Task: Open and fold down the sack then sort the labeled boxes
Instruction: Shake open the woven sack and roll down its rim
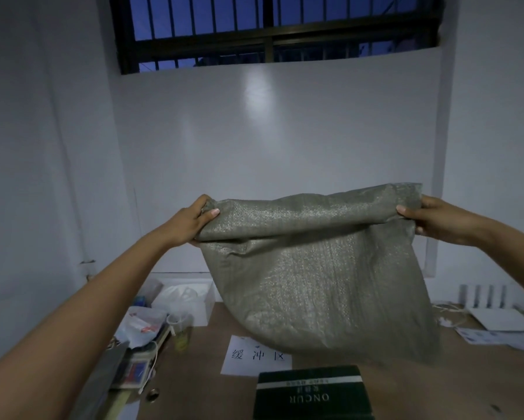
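Note:
A grey-green woven sack (318, 286) hangs in the air above the brown table (406, 386), its top edge rolled over into a cuff. My left hand (194, 219) grips the cuff's left end, thumb on the front. My right hand (430, 218) grips the right end. The sack's bottom swings toward the right, just over the table. Below it lies a dark green box (310, 392) with white lettering, near the front edge. A white paper label (254, 356) with handwritten characters lies on the table behind the box, partly under the sack.
Clutter fills the table's left side: a plastic bag (142, 324), a small cup (175, 321), a white box (191, 298) and a calculator-like device (133, 371). Papers (497, 328) and a white slatted object (481, 295) sit at the right. A white wall stands close behind.

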`<control>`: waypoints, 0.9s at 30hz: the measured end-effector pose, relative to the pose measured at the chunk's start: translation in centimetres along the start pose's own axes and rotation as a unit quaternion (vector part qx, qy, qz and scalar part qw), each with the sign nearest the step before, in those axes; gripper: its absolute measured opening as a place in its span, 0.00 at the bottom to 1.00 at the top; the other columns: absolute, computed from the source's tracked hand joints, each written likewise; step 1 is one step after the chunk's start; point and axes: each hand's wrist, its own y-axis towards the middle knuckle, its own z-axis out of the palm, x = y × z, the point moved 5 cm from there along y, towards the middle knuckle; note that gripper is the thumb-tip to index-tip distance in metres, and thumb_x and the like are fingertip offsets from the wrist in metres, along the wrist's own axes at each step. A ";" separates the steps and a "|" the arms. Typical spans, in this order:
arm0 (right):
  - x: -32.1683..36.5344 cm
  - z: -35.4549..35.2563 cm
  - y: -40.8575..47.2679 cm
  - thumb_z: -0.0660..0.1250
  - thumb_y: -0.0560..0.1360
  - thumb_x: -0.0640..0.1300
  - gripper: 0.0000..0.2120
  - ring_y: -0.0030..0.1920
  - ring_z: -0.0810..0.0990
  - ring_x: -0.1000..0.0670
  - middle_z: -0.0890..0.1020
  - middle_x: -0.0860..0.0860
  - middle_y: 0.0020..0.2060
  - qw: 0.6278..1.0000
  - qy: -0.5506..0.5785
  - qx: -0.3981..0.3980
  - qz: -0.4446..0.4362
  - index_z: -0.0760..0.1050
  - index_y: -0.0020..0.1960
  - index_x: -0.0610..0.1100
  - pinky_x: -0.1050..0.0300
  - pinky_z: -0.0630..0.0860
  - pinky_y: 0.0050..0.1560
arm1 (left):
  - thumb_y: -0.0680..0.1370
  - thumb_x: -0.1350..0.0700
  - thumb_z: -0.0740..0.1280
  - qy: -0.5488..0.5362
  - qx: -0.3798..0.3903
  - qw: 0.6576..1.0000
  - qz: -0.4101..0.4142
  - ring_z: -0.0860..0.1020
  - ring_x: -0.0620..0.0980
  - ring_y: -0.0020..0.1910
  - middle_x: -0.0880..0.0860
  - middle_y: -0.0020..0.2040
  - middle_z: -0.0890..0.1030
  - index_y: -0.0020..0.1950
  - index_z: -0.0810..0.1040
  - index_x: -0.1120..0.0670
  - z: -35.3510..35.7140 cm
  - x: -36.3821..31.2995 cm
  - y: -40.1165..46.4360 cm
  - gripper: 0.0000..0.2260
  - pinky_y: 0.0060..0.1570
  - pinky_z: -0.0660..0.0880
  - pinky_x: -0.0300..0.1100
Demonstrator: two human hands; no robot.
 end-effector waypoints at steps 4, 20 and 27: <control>-0.2 0.4 -0.1 0.86 0.42 0.53 0.46 0.45 0.83 0.57 0.83 0.51 0.48 0.995 0.097 -0.001 0.032 0.76 0.57 0.46 0.66 0.80 0.42 | 0.81 0.45 0.56 0.052 0.008 0.999 0.004 0.81 0.55 0.43 0.57 0.52 0.77 0.58 0.66 0.51 -0.3 0.0 -0.2 0.12 0.30 0.80 0.44; 0.6 1.2 -1.2 0.77 0.62 0.57 0.41 0.54 0.82 0.36 0.72 0.37 0.64 0.955 0.274 -0.056 0.102 0.67 0.69 0.43 0.46 0.82 0.42 | 0.78 0.35 0.53 -0.313 -0.005 0.944 -0.106 0.81 0.51 0.51 0.54 0.51 0.83 0.53 0.79 0.57 1.1 0.9 0.2 0.28 0.51 0.77 0.47; 0.7 0.3 -1.9 0.86 0.44 0.50 0.50 0.62 0.76 0.42 0.74 0.42 0.64 0.996 0.033 0.019 0.086 0.75 0.65 0.53 0.54 0.81 0.51 | 0.65 0.47 0.77 -0.240 0.074 0.965 -0.076 0.78 0.52 0.54 0.55 0.57 0.77 0.64 0.74 0.51 -0.1 2.0 0.2 0.29 0.48 0.77 0.40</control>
